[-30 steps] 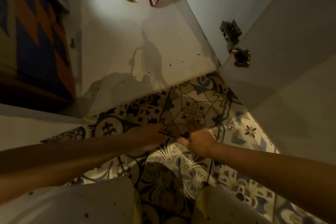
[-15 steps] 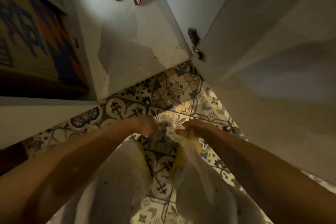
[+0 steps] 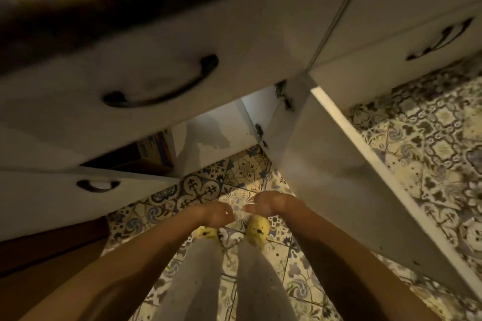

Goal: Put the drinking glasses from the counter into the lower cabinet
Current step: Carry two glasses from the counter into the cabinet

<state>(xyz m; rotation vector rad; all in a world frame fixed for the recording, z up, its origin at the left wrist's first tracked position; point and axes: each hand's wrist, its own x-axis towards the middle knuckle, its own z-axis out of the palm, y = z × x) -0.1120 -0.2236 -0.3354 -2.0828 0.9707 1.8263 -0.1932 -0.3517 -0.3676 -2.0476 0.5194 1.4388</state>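
No drinking glass shows in this view. The lower cabinet stands open below the drawers, its white floor bare where I can see it. Its right door is swung out toward me. My left hand and my right hand hang close together above the patterned floor, in front of the cabinet and outside it. Both hold nothing, with fingers loosely curled and a small gap between the two hands. The dark counter edge runs across the top of the frame, blurred.
A drawer front with a dark curved handle hangs over the cabinet opening. A colourful box sits at the cabinet's left side. The left door is also open. My legs and yellow slippers stand on the tiled floor.
My view has risen and pulled back from inside the cabinet, so drawers and counter edge now show. Both hands drew back out of the cabinet toward my body and stay empty.
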